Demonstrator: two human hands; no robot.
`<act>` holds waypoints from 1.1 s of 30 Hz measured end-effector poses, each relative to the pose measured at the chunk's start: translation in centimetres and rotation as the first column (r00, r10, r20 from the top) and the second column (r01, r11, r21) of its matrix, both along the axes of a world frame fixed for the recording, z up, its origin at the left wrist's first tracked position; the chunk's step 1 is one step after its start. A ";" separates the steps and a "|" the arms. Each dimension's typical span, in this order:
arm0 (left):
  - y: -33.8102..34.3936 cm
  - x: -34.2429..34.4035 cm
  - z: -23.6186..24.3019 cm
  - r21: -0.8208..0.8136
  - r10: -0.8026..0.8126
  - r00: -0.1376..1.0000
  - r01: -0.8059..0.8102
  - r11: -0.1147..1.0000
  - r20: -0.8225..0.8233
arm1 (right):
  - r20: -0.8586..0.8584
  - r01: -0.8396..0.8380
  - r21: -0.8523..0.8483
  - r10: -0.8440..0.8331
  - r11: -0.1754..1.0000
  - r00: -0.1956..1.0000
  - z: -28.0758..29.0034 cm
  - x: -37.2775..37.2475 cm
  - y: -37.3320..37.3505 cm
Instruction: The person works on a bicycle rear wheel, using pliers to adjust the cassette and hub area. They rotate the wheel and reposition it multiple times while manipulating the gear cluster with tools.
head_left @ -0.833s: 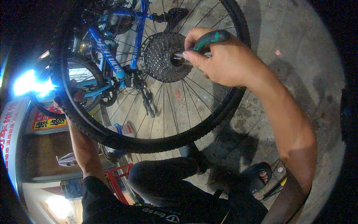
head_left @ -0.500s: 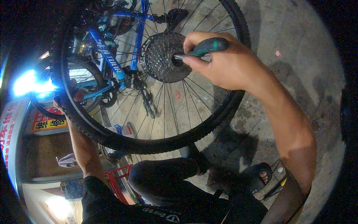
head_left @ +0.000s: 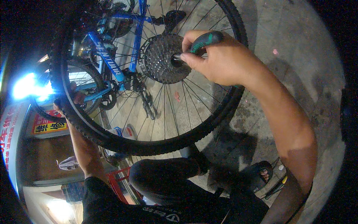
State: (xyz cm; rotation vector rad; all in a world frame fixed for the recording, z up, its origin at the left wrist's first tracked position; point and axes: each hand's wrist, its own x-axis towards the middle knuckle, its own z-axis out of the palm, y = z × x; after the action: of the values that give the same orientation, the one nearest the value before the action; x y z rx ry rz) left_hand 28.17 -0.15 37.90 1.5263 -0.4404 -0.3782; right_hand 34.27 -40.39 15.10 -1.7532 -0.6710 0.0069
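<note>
A bicycle wheel with a black knobbly tire (head_left: 149,148) stands tilted in front of me. At its hub sits a dark cassette of sprockets (head_left: 158,59). My right hand (head_left: 220,61) is closed round a hand tool with a curved black-and-green handle (head_left: 207,41). The tool's metal end meets the middle of the cassette; its very tip is hidden in the hub opening. At the wheel's far left, my left hand (head_left: 78,98) grips the tire, its fingers showing on the inner side of the rim.
Behind the wheel is a blue bicycle frame (head_left: 106,56), with another bicycle wheel (head_left: 99,80) beyond it. My bent knee (head_left: 149,175) lies below the tire. A red metal stand (head_left: 118,184) is at lower left. Slender tools (head_left: 276,188) lie on the concrete floor (head_left: 298,74) near my sandalled foot.
The tool's handle has tilted slightly up and to the left in my right hand, its tip staying at the hub. My left hand keeps its grip on the tire.
</note>
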 end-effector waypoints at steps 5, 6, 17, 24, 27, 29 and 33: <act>4.8 0.7 2.4 0.039 0.056 0.993 -0.052 0.998 -0.107 | 0.026 0.032 -0.077 -0.030 0.997 0.999 0.0 0.5 0.7; 5.1 0.6 2.5 0.042 0.048 0.993 -0.044 0.998 -0.109 | 0.011 0.016 -0.099 -0.015 0.995 1.000 -0.1 0.6 0.9; 1.6 0.9 1.9 0.043 -0.094 0.995 0.094 0.995 -0.018 | -0.012 0.000 -0.042 -0.001 0.999 1.000 -0.7 0.2 0.9; 2.5 1.0 2.6 0.027 -0.040 0.998 0.041 0.999 -0.046 | 0.130 0.029 0.053 -0.036 0.998 0.991 -1.0 0.5 1.5; 2.8 1.9 2.6 -0.021 -0.207 0.966 0.206 0.978 -0.153 | 0.097 -0.104 -0.028 0.106 0.994 0.990 -0.4 0.9 0.8; 3.0 1.9 2.6 -0.033 -0.194 0.973 0.191 0.981 -0.123 | 0.179 -0.137 -0.034 0.140 0.990 0.974 -0.6 1.3 0.3; 3.4 1.6 3.4 -0.023 -0.140 0.989 0.138 0.990 -0.058 | 0.283 -0.184 -0.068 0.195 0.981 0.939 -0.3 1.5 -1.0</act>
State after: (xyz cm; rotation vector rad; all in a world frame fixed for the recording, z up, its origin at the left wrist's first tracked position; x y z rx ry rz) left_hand 29.74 3.30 41.26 1.4658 -0.5039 -0.5254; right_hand 35.79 -41.40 14.80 -1.7381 -1.0587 -0.1058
